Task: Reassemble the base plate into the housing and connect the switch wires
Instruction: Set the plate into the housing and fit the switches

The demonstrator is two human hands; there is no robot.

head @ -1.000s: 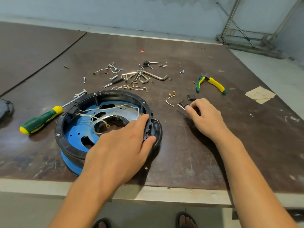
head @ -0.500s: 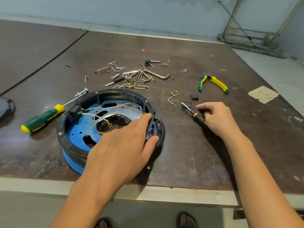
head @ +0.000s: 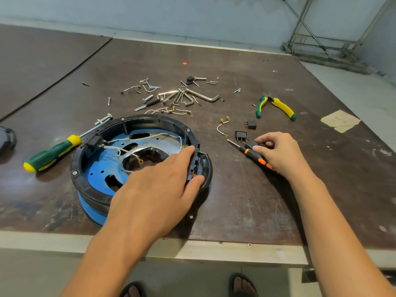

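Fingers of the left hand lay across the right rim of the housing, thumb pressed on the outside, so the hand gripped the rim there. The housing, a black ring, sat on the near left part of the table. The blue plate lay inside it. White wires ran loose over the plate from a black block on the left rim.

Right of the housing, the right hand was curled round a small black-and-orange screwdriver with its tip pointing far and left. Whether the fingertips also touched a small black part I could not tell. Two black switches lay just beyond that hand, and a short wire with brass ends lay left of them.

Farther out, pliers lay to the far right. Hex keys and screws were scattered beyond the housing. A green screwdriver lay at the housing's left.
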